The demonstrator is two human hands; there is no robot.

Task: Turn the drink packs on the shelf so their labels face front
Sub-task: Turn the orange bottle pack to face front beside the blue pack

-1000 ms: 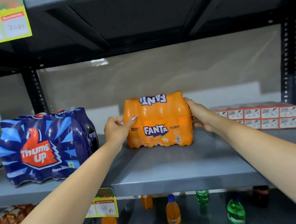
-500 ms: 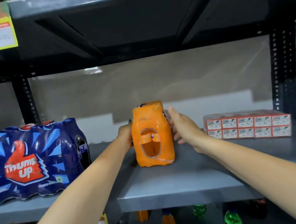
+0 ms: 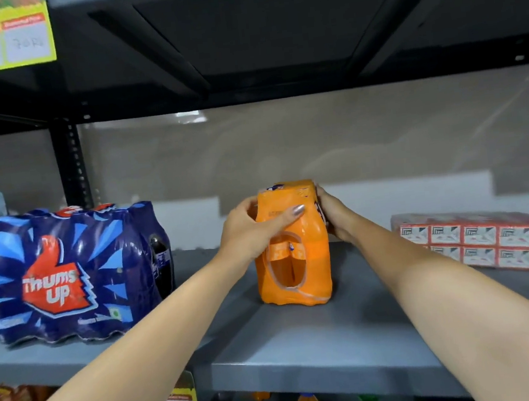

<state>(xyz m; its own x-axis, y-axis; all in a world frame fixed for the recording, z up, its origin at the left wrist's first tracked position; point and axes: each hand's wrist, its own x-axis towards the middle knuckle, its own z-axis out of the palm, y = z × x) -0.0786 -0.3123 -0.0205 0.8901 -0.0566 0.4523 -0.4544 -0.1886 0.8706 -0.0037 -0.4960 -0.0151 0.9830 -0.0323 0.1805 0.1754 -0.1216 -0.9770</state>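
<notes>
Between the left hand (image 3: 253, 231) and right hand (image 3: 334, 214), both grasping its upper sides, the orange pack (image 3: 292, 246) on the shelf (image 3: 319, 335) has swung from label-front to end-on, so its label no longer faces front.

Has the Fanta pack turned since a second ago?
Yes. The Fanta pack now shows its narrow end forward, not its label, beside the unmoved red cartons.

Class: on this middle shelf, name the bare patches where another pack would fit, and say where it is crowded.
Bare shelf lies in front of the orange pack, and between it and the red cartons. The gap toward the Thums Up pack is crossed by the left hand.
</notes>
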